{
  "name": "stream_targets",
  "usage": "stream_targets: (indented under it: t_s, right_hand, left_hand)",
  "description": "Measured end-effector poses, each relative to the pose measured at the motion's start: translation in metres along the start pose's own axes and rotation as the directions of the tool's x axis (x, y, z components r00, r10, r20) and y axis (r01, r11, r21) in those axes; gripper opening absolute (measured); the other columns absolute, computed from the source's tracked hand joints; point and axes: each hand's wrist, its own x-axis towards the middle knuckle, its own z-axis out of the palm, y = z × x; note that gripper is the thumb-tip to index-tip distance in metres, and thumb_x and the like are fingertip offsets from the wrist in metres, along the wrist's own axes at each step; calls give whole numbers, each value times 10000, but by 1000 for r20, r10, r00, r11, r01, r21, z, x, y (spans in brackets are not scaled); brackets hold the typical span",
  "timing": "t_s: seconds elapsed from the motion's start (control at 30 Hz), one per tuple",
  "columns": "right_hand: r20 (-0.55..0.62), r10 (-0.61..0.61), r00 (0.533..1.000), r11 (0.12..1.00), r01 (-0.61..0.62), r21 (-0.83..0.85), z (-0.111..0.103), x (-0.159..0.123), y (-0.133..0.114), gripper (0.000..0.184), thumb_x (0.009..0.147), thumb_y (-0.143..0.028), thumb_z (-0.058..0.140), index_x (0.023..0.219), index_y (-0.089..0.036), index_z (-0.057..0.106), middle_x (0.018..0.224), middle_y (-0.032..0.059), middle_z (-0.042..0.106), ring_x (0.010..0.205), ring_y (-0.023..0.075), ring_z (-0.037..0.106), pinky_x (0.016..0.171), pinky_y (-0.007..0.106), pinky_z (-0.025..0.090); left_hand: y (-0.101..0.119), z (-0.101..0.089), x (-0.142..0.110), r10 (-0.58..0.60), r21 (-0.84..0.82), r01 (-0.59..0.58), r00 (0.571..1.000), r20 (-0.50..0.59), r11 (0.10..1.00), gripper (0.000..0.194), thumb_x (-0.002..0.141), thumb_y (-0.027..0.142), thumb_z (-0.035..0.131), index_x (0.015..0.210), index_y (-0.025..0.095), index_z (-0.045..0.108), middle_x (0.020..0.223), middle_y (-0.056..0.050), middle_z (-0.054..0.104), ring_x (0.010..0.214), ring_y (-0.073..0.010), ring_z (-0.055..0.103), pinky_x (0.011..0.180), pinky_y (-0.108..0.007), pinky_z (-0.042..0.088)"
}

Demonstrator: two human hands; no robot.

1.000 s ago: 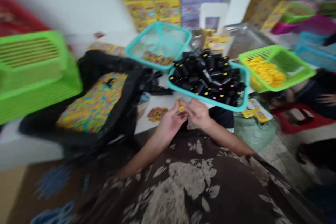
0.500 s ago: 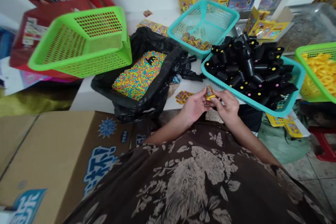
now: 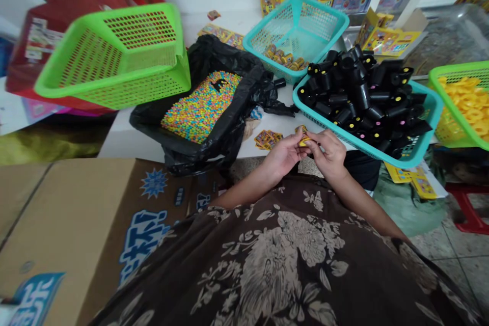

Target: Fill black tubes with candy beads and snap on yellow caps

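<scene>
Between the fingertips of both hands is a small yellow printed wrapper (image 3: 302,132), curled into a roll. My left hand (image 3: 281,157) pinches it from the left, palm partly upturned. From the right, my right hand (image 3: 327,152) presses thumb and fingers onto it. Just left of the hands, a small pile of flat yellow printed labels (image 3: 268,139) lies on the white table (image 3: 250,150). A turquoise basket (image 3: 414,164) heaped with black plastic cylinders (image 3: 361,94) stands right beside my right hand.
A black-bagged tray (image 3: 183,155) holds coloured candy beads (image 3: 204,104). Behind it are a green basket (image 3: 114,94) and another turquoise basket (image 3: 252,43) with rolled yellow pieces (image 3: 284,57). Yellow plastic parts (image 3: 468,104) fill a basket at right. A cardboard box (image 3: 64,204) stands front left.
The roll has turned from upright to tilted in my fingers, and the fingers now cover more of it. The view has shifted slightly.
</scene>
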Motion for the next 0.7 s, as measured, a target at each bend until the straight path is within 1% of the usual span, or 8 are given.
stream_targets:
  t_s: [0.1,0.2,0.33,0.43,0.5,0.57,0.63,0.7]
  right_hand:
    - [12,60,998,998,-60,7,-5,1,-5,231,1053,-364,631,1166,-217,769,873,37,750,755,181,670,724,334,576]
    - [47,36,998,999,-37,25,-15,-1,-10,197,1051,-327,634,1155,-209,753,837,24,736,720,170,664,694,308,566]
    - [247,-95,964,993,76,87,-31,-24,-5,148,1055,-278,630,1026,-192,747,791,21,715,665,143,657,629,259,541]
    - [342,-59,938,998,60,7,-48,-60,13,215,1079,-271,581,956,-182,734,763,23,694,657,136,674,610,238,534]
    - [318,1,948,991,42,-130,-63,-89,30,252,1088,-303,568,949,-176,734,756,27,692,653,141,686,617,239,541]
    - [259,60,964,956,19,-293,-77,-115,48,292,1098,-345,548,963,-175,742,797,48,721,687,161,708,655,261,561]
    - [193,99,976,920,-15,-392,-88,-136,63,319,1107,-362,524,976,-170,743,821,62,737,700,171,716,671,273,569]
    - [147,105,983,898,-30,-439,-92,-149,73,325,1112,-355,510,980,-167,740,817,64,741,698,173,716,679,276,572]
  left_hand:
    - [11,3,-4,29,57,-29,1000,-8,998,236,861,330,839,835,172,665,732,1,711,591,-109,644,608,-233,481]
    - [39,6,-11,119,156,-114,993,-23,981,293,777,314,892,823,176,638,737,-7,723,585,-126,670,561,-230,473]
    - [104,14,-20,325,383,-306,946,15,872,359,675,270,938,871,167,656,734,-23,735,586,-145,687,548,-241,483]
    - [158,26,-11,477,595,-402,878,34,696,382,662,273,951,857,170,639,720,-22,727,552,-130,657,538,-239,467]
    - [188,36,10,535,724,-394,844,41,566,375,686,283,943,859,174,628,721,-15,717,543,-122,641,543,-237,460]
    - [211,46,42,573,838,-329,819,24,435,338,731,276,915,895,174,637,704,-4,693,558,-126,640,571,-242,476]
    - [228,57,83,613,933,-221,790,0,285,297,775,252,875,965,166,665,703,-3,675,625,-151,670,624,-259,510]
    - [242,65,126,633,992,-82,774,3,95,295,795,231,845,1036,143,698,785,-36,708,770,-196,721,710,-284,549]
